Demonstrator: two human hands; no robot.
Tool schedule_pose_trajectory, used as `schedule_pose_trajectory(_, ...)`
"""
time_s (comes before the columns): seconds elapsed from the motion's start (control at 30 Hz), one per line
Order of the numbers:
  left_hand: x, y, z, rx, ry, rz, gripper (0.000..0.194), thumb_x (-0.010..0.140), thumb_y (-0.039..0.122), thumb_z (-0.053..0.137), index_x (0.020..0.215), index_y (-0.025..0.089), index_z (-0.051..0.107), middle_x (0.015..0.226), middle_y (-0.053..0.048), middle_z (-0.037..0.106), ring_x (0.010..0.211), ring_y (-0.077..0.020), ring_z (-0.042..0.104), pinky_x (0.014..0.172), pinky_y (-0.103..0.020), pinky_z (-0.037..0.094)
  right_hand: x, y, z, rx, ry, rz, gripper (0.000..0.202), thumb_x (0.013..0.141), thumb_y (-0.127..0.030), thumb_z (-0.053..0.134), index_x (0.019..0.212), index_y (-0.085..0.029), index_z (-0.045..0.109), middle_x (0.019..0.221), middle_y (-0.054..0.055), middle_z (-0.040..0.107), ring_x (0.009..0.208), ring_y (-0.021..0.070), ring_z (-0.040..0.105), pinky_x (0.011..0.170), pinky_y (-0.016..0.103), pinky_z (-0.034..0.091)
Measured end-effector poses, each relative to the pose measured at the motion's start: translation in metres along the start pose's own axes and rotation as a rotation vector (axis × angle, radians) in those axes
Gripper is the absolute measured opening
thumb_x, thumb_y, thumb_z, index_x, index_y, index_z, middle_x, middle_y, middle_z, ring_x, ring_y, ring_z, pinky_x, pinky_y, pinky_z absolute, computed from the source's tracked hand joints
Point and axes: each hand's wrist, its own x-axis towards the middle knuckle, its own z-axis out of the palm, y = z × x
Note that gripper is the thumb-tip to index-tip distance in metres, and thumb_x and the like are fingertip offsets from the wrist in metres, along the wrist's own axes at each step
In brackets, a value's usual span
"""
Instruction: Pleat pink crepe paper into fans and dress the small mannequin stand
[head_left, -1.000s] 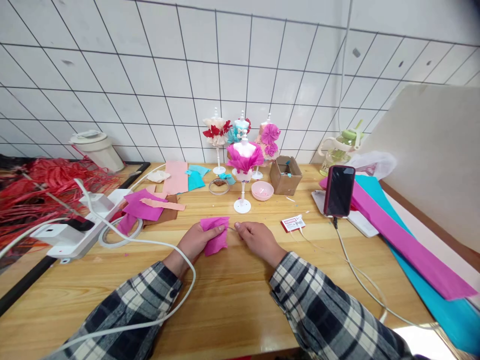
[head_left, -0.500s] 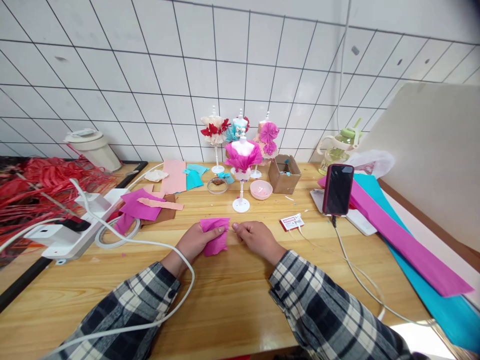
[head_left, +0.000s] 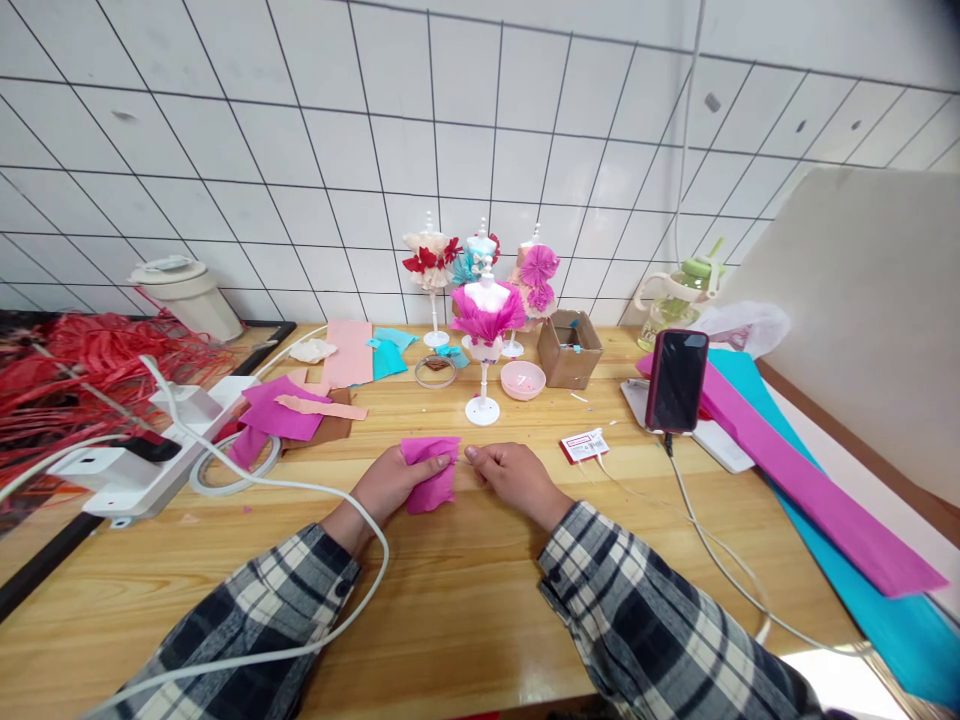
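A magenta paper piece [head_left: 436, 482] is pinched by my left hand [head_left: 388, 484], with the thumb lying across its top. Just right of the paper, my right hand [head_left: 517, 480] has its thumb and fingers pressed together. Something thin shows between its fingertips and the paper, too small to name. Beyond both hands stands a small white mannequin [head_left: 484, 383] with a magenta paper ruffle [head_left: 488, 315]. Three more decorated mannequins stand behind it, one with red and cream trim [head_left: 430, 258].
A pink bowl [head_left: 522, 380] and cardboard box [head_left: 570, 350] stand behind my right hand. The phone [head_left: 676, 380] is upright at right, near long paper sheets [head_left: 795, 470]. A white cable [head_left: 300, 487] crosses over my left sleeve from the power strip [head_left: 180, 455].
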Motion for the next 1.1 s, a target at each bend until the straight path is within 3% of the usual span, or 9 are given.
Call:
schedule_pose_trajectory(0.47,0.0017,-0.0028,-0.0015,0.015,-0.013,0.011,0.033,0.064,0.046,0.077,0.074,0.016,0.066,0.058,0.001,0.063,0.056,-0.0167,0.059,0.06,-0.031,0.049,0.001,0.0012,0.0,0.001,-0.016,0.001,0.062,0.094,-0.062,0.031,0.056,-0.018,0.053,0.051,-0.002,0.048,0.05,0.0096,0.041,0.051,0.025,0.022)
schedule_pose_trajectory(0.87,-0.0004,-0.0001,0.0006,0.011,0.007,0.017,0.034,0.063,0.047,0.077,0.074,0.016,0.068,0.059,0.0,0.065,0.057,-0.0188,0.06,0.06,-0.03,0.045,0.0006,-0.0001,-0.0007,-0.038,-0.029,0.013,0.064,0.093,-0.064,0.031,0.056,-0.018,0.057,0.052,-0.002,0.048,0.051,0.0108,0.04,0.051,0.026,0.023)
schedule_pose_trajectory(1.1,0.0016,-0.0034,-0.0016,0.023,0.008,0.028,0.035,0.064,0.047,0.077,0.075,0.016,0.067,0.062,-0.002,0.068,0.058,-0.0198,0.061,0.061,-0.031,0.046,-0.0008,-0.0004,-0.0007,0.028,0.002,0.015,0.058,0.097,-0.057,0.03,0.063,-0.018,0.058,0.061,0.0,0.059,0.058,0.0112,0.048,0.055,0.024,0.027)
